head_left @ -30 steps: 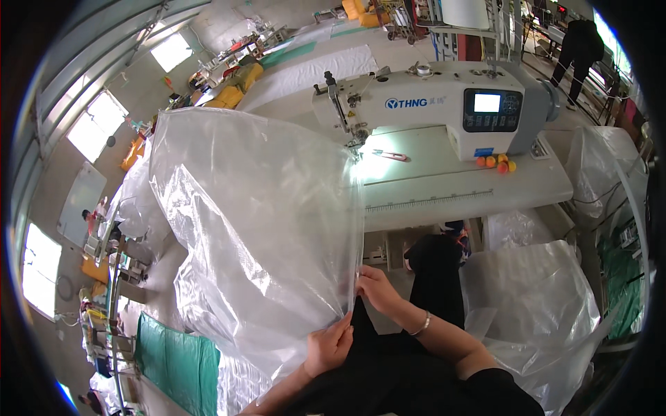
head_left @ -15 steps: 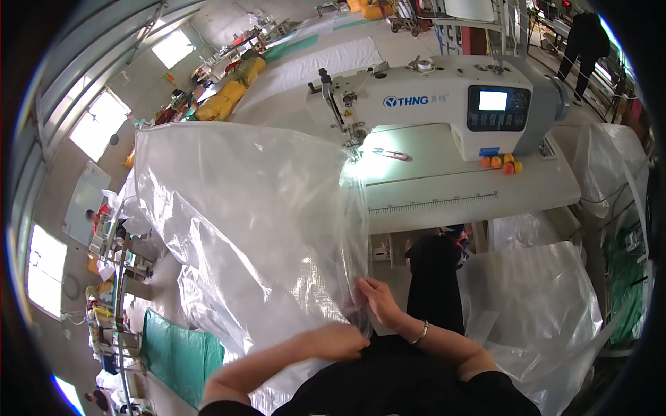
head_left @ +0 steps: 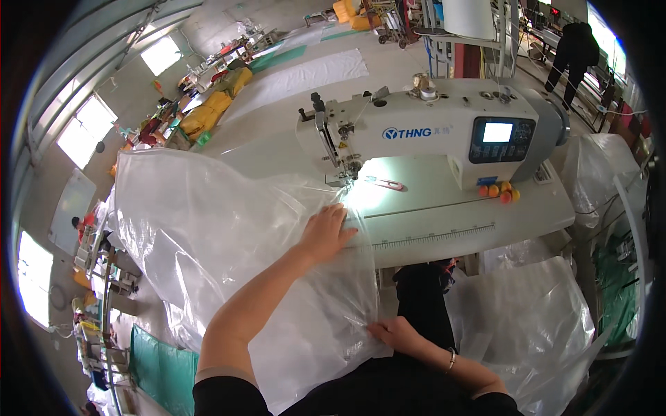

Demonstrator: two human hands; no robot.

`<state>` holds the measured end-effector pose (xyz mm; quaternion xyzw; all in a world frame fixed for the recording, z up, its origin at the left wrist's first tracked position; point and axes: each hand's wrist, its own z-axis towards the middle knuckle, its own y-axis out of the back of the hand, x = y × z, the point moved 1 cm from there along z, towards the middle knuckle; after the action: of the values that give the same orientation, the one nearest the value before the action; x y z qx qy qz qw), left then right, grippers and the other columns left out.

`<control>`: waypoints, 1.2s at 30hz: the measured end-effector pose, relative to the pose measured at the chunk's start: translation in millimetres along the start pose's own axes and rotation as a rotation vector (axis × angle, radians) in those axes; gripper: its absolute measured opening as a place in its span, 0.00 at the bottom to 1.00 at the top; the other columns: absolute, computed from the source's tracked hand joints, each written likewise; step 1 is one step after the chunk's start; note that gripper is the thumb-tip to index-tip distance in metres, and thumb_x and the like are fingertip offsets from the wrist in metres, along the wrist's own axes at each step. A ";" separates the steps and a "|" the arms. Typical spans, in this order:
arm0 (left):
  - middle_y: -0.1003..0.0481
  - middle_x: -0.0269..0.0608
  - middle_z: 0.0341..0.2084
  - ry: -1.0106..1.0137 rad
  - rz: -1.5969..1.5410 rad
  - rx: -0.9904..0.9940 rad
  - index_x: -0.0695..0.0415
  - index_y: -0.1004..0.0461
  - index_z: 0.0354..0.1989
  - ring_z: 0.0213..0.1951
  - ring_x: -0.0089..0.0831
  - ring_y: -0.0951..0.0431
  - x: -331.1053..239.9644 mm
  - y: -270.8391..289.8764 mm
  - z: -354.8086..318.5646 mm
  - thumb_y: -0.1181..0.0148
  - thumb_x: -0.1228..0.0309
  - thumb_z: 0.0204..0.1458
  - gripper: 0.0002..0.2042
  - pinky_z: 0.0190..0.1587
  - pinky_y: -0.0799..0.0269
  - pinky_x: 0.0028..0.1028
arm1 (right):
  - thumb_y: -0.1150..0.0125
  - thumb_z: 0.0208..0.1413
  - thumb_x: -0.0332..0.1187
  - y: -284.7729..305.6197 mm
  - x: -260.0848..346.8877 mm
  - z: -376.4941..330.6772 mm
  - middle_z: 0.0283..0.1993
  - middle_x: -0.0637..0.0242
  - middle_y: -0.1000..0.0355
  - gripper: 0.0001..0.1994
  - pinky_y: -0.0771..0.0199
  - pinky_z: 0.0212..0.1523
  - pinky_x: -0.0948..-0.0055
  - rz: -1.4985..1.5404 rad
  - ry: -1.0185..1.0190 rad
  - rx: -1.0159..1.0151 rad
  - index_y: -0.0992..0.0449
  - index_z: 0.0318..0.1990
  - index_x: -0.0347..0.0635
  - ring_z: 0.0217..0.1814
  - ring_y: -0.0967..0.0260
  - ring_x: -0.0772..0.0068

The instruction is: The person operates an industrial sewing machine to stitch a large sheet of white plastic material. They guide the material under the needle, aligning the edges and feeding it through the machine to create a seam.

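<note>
A large sheet of clear plastic film [head_left: 194, 229] drapes over the left of the table and down toward my lap. Its right edge runs up to the needle area of a white industrial sewing machine [head_left: 423, 111], lit by a bright lamp. My left hand [head_left: 325, 234] lies flat on the film just in front of the presser foot, thumb spread from the fingers. Lower down, nearer my body, my right hand [head_left: 399, 335] pinches the film's edge, which wrinkles toward the fingers. A small pink-handled tool [head_left: 386, 184], perhaps thread snips, rests on the machine bed.
Several small orange-and-yellow balls [head_left: 501, 191] sit under the machine's control panel [head_left: 501, 141]. More clear plastic film [head_left: 520, 319] lies at my right. A green tarp [head_left: 161, 364] is on the lower left. Far right, a person in black [head_left: 574, 59] stands bent over.
My left hand has moved from my lap up and forward onto the film by the needle. My right hand, still pinching the edge, is lower and slightly right. The view has shifted a little.
</note>
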<state>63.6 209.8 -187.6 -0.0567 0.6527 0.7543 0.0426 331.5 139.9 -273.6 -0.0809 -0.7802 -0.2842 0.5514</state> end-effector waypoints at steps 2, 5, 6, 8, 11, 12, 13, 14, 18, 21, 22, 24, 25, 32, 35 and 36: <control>0.29 0.45 0.49 0.034 -0.008 0.061 0.61 0.30 0.51 0.55 0.43 0.32 9.6 8.7 15.1 0.45 0.61 0.56 0.19 0.54 0.32 0.39 | 0.40 0.58 0.41 15.2 5.9 8.1 0.17 0.56 0.32 0.18 0.32 0.25 0.67 -0.474 0.191 0.056 0.24 0.24 0.34 0.21 0.30 0.59; 0.28 0.41 0.41 -0.013 -0.007 -0.083 0.60 0.26 0.45 0.48 0.40 0.29 26.3 -6.4 28.0 0.44 0.66 0.54 0.13 0.48 0.28 0.37 | 0.37 0.54 0.40 61.3 40.9 46.1 0.19 0.52 0.31 0.17 0.34 0.24 0.62 -0.359 0.285 -0.329 0.27 0.20 0.35 0.22 0.31 0.52; 0.28 0.41 0.39 -0.035 -0.058 -0.179 0.60 0.25 0.43 0.47 0.40 0.28 29.2 -11.3 24.6 0.43 0.68 0.53 0.12 0.47 0.27 0.38 | 0.36 0.53 0.39 73.2 58.0 64.9 0.19 0.52 0.31 0.17 0.34 0.24 0.61 -0.295 0.300 -0.430 0.28 0.20 0.35 0.23 0.30 0.53; 0.28 0.41 0.37 -0.063 -0.143 -0.290 0.61 0.24 0.42 0.45 0.41 0.28 30.7 -16.0 23.5 0.43 0.70 0.52 0.11 0.45 0.27 0.38 | 0.37 0.53 0.39 87.2 68.7 112.7 0.23 0.53 0.29 0.14 0.31 0.26 0.58 -0.281 0.327 -0.597 0.27 0.24 0.38 0.27 0.29 0.49; 0.28 0.43 0.37 -0.056 -0.205 -0.323 0.61 0.25 0.43 0.45 0.42 0.29 29.6 -12.8 22.2 0.42 0.72 0.51 0.12 0.45 0.27 0.38 | 0.36 0.51 0.38 96.4 80.0 187.4 0.25 0.54 0.28 0.12 0.29 0.27 0.58 -0.295 0.465 -0.803 0.26 0.24 0.39 0.27 0.28 0.50; 0.28 0.43 0.37 -0.051 -0.212 -0.326 0.62 0.25 0.43 0.45 0.43 0.29 28.6 -10.7 23.0 0.42 0.72 0.50 0.12 0.45 0.27 0.38 | 0.37 0.50 0.37 96.6 81.7 204.8 0.25 0.54 0.27 0.11 0.29 0.28 0.58 -0.326 0.477 -0.866 0.26 0.24 0.39 0.27 0.28 0.50; 0.28 0.43 0.37 -0.051 -0.222 -0.330 0.62 0.25 0.43 0.45 0.43 0.29 27.5 -9.4 25.2 0.42 0.73 0.50 0.12 0.45 0.27 0.38 | 0.37 0.49 0.36 98.0 75.8 221.0 0.26 0.54 0.27 0.10 0.28 0.28 0.59 -0.416 0.424 -0.858 0.25 0.25 0.39 0.27 0.27 0.51; 0.28 0.44 0.38 -0.063 -0.225 -0.315 0.61 0.25 0.43 0.45 0.44 0.29 29.0 -9.6 24.3 0.42 0.73 0.50 0.12 0.45 0.27 0.39 | 0.37 0.48 0.35 97.2 75.1 234.3 0.26 0.55 0.27 0.09 0.28 0.29 0.60 -0.504 0.374 -0.841 0.25 0.25 0.39 0.28 0.27 0.52; 0.29 0.44 0.39 -0.086 -0.226 -0.241 0.59 0.26 0.46 0.46 0.45 0.30 37.4 -14.0 21.9 0.42 0.74 0.49 0.14 0.45 0.28 0.40 | 0.40 0.48 0.31 98.7 67.7 247.7 0.27 0.56 0.26 0.05 0.27 0.30 0.61 -0.589 0.329 -0.793 0.25 0.25 0.40 0.29 0.27 0.52; 0.29 0.44 0.40 -0.090 -0.245 -0.300 0.58 0.26 0.47 0.47 0.44 0.30 39.3 -16.7 21.6 0.42 0.73 0.50 0.15 0.45 0.28 0.39 | 0.40 0.49 0.32 92.9 66.8 245.0 0.28 0.57 0.26 0.06 0.28 0.30 0.61 -0.637 0.344 -0.832 0.23 0.27 0.41 0.28 0.27 0.53; 0.29 0.44 0.40 -0.093 -0.256 -0.341 0.58 0.26 0.48 0.47 0.44 0.31 39.2 -16.8 21.6 0.42 0.73 0.50 0.15 0.46 0.28 0.39 | 0.40 0.49 0.33 94.5 65.7 241.1 0.28 0.57 0.26 0.06 0.28 0.30 0.61 -0.582 0.374 -0.801 0.22 0.28 0.41 0.28 0.27 0.54; 0.30 0.44 0.40 -0.078 -0.255 -0.278 0.58 0.26 0.47 0.46 0.44 0.31 40.4 -15.5 22.3 0.42 0.73 0.50 0.15 0.46 0.28 0.39 | 0.39 0.50 0.35 102.3 66.1 228.2 0.28 0.58 0.26 0.07 0.28 0.30 0.61 -0.475 0.432 -0.737 0.21 0.29 0.41 0.28 0.27 0.55; 0.30 0.44 0.40 -0.070 -0.255 -0.247 0.59 0.26 0.47 0.46 0.44 0.31 41.0 -15.4 22.6 0.42 0.73 0.50 0.15 0.46 0.28 0.39 | 0.38 0.50 0.36 105.4 64.5 227.9 0.29 0.58 0.25 0.08 0.28 0.31 0.61 -0.454 0.377 -0.731 0.21 0.30 0.41 0.29 0.27 0.56; 0.30 0.43 0.40 -0.049 -0.240 -0.292 0.58 0.27 0.50 0.47 0.44 0.31 38.2 -17.6 23.7 0.44 0.74 0.51 0.16 0.47 0.29 0.39 | 0.37 0.50 0.37 96.6 76.4 232.0 0.29 0.57 0.24 0.09 0.27 0.33 0.61 -0.583 0.197 -0.722 0.21 0.27 0.42 0.31 0.25 0.57; 0.30 0.44 0.39 -0.048 -0.245 -0.281 0.59 0.26 0.48 0.46 0.43 0.30 38.2 -15.8 24.0 0.44 0.75 0.50 0.15 0.45 0.28 0.39 | 0.36 0.49 0.37 93.4 83.2 236.1 0.28 0.58 0.24 0.09 0.27 0.34 0.62 -0.593 0.109 -0.701 0.21 0.26 0.42 0.32 0.25 0.58; 0.30 0.44 0.38 -0.030 -0.254 -0.317 0.59 0.26 0.48 0.46 0.43 0.30 36.7 -16.3 23.5 0.44 0.75 0.50 0.15 0.45 0.28 0.39 | 0.36 0.48 0.37 92.2 85.8 237.0 0.28 0.58 0.24 0.09 0.27 0.34 0.62 -0.595 0.073 -0.684 0.21 0.25 0.42 0.32 0.24 0.58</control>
<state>28.8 235.1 -205.5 -0.1334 0.5126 0.8369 0.1376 146.6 326.2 -217.8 -0.0206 -0.6111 -0.6741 0.4144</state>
